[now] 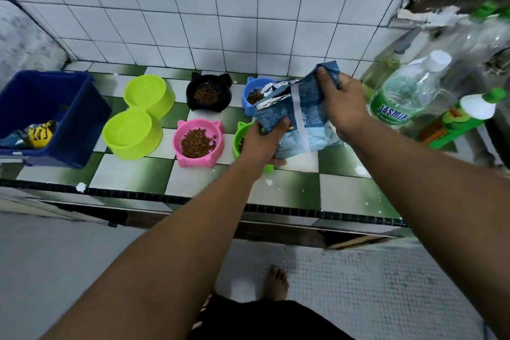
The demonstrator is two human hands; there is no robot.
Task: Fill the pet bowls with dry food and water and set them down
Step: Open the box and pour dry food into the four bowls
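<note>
Your left hand (262, 143) grips food bag (300, 121) low, and your right hand (342, 102) pinches its top corner. Bag tilted, mouth by blue bowl (245, 103), likely for controlled pour. Count on counter (132, 171): 4 eared bowls with kibble (blue, black bowl (209, 106), pink bowl (193, 163), green bowl (237, 132)). 1 lime double bowl (154, 143), 2 wells, no kibble.

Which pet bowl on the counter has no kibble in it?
The lime double bowl, beside the blue bin: both cups show no brown kibble, unlike the black bowl, pink bowl, blue bowl and green bowl.
</note>
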